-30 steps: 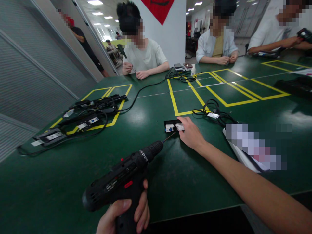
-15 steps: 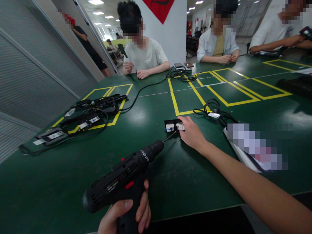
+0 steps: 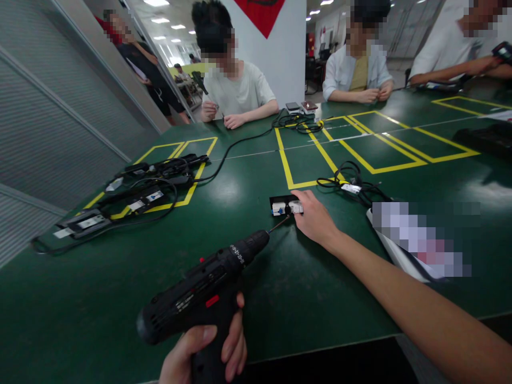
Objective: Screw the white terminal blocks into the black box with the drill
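Observation:
My left hand (image 3: 182, 354) is wrapped round the handle of a black cordless drill (image 3: 208, 285) with red details. The drill points away from me to the right. Its long thin bit (image 3: 279, 223) reaches a small black piece with white and blue parts (image 3: 280, 208), and the tip appears to meet its near edge. My right hand (image 3: 316, 218) closes over the right end of that piece and holds it against the green table (image 3: 280, 298). The fingers hide that end.
Black devices with cables (image 3: 156, 184) lie at the left, inside yellow tape outlines. A cable bundle (image 3: 352, 186) and a white-edged stack (image 3: 394, 250) lie to the right. Several people sit across the table; one person (image 3: 140, 66) stands by the left partition.
The person by the left partition has shifted and shows more of the body. Both my hands, the drill and the small piece stay almost still.

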The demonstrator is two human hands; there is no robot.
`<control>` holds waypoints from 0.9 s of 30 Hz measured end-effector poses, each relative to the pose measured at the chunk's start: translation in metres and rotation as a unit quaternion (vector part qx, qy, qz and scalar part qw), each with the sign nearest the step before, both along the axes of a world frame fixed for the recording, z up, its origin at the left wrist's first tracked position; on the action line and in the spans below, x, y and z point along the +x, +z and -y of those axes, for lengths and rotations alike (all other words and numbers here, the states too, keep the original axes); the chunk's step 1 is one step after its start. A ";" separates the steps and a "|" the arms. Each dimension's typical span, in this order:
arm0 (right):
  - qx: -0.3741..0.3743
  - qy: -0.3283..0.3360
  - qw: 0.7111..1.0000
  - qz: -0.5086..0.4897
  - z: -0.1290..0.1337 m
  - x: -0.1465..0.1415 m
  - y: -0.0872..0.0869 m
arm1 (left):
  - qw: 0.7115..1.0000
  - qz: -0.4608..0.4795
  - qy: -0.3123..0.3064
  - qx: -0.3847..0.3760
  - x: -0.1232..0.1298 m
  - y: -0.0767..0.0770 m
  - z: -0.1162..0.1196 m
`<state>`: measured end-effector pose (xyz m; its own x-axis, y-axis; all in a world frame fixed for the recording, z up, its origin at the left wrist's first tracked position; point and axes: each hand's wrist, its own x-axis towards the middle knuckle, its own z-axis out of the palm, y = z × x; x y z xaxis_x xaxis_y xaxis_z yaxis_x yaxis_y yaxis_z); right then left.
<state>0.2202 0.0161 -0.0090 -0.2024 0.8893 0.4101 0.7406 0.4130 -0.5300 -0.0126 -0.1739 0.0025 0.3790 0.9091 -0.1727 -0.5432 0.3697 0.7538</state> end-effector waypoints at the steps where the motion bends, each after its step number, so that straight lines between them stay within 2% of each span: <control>1: -0.001 -0.002 1.000 0.001 0.000 0.000 0.000 | 1.000 0.001 0.000 -0.001 0.000 0.000 0.000; 27: -0.003 0.000 1.000 -0.003 0.001 0.000 0.001 | 1.000 0.001 0.005 -0.015 0.002 0.003 0.000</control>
